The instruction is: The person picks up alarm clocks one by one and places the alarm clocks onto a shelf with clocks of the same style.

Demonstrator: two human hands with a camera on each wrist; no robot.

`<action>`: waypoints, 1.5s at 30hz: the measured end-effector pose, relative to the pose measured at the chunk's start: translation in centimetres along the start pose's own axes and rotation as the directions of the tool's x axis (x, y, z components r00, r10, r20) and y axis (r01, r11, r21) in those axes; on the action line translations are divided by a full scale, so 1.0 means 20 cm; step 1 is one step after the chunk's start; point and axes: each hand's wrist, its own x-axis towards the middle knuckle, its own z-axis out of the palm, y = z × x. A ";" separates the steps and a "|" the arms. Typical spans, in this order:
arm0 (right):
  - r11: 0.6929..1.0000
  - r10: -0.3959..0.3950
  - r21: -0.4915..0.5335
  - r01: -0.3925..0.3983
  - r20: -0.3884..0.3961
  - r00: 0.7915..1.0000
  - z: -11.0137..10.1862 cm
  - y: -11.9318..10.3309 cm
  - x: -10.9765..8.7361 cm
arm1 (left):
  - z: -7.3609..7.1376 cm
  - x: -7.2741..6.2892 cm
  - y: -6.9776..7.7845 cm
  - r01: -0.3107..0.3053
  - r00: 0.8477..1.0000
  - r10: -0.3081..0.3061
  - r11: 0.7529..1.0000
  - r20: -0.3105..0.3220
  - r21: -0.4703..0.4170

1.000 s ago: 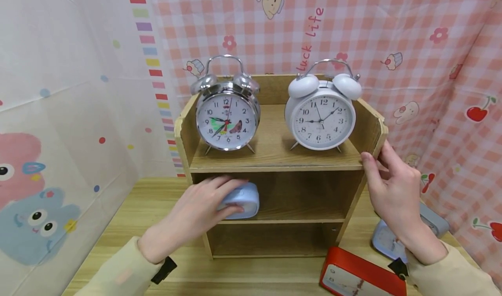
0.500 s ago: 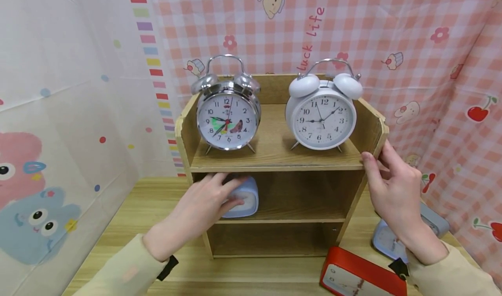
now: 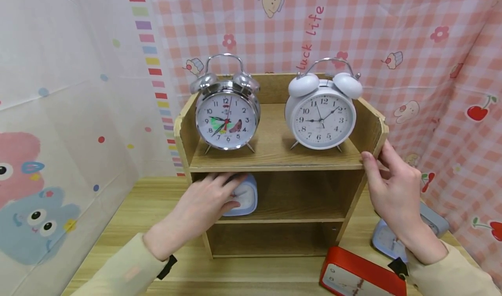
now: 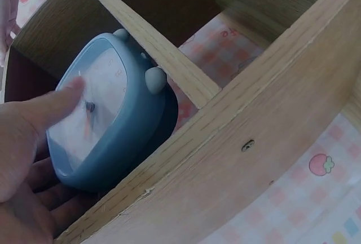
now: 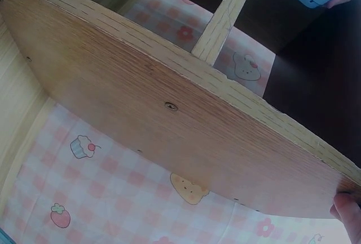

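A small light blue alarm clock (image 3: 247, 196) stands at the left end of the middle compartment of a wooden shelf (image 3: 274, 161). My left hand (image 3: 208, 195) grips it. In the left wrist view the thumb lies over the face of the blue clock (image 4: 107, 114), and the other fingers go behind it, partly hidden. My right hand (image 3: 396, 187) holds the shelf's right side panel, thumb at the front edge. In the right wrist view only some fingertips (image 5: 347, 210) show on that panel.
A silver twin-bell clock (image 3: 227, 121) and a white twin-bell clock (image 3: 323, 120) stand on the top board. A red clock (image 3: 364, 272) lies at the front right of the table (image 3: 129, 217). Beyond it are a blue clock (image 3: 386, 240) and a grey one (image 3: 435, 219), partly behind my right arm.
The blue clock has gone slightly back and turned more upright under my left hand, so more of its face shows. My right hand has kept its place on the shelf.
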 end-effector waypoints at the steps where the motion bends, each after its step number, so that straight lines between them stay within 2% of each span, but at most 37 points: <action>1: 1.000 -0.001 -0.001 0.001 -0.001 1.000 0.00 0.00 0.00 | 0.00 0.00 0.00 -0.003 1.000 0.003 1.000 0.011 0.012; 4: 1.000 -0.003 0.000 0.003 -0.003 1.000 0.00 0.00 0.00 | 0.00 0.00 0.00 -0.017 1.000 0.016 0.999 0.026 0.045; 13: 1.000 -0.008 0.004 0.008 -0.006 1.000 0.01 0.00 0.00 | 0.01 0.00 -0.01 -0.038 0.999 0.038 0.998 0.000 0.059; 20: 1.000 -0.013 0.013 0.013 -0.009 1.000 0.00 0.00 0.00 | 0.02 0.00 -0.01 -0.072 0.997 0.075 0.987 -0.015 0.145; 33: 1.000 -0.007 0.009 0.007 -0.006 1.000 0.00 0.00 -0.01 | 0.03 -0.01 -0.01 -0.095 0.995 0.100 0.979 -0.019 0.178; 39: 1.000 -0.008 0.010 0.008 -0.008 1.000 0.01 0.01 -0.01 | 0.03 -0.03 -0.02 -0.104 0.993 0.112 0.982 -0.048 0.157; 45: 1.000 -0.009 0.016 0.010 -0.014 1.000 0.01 0.01 -0.01 | 0.02 -0.05 -0.03 -0.105 0.990 0.110 0.993 -0.087 0.053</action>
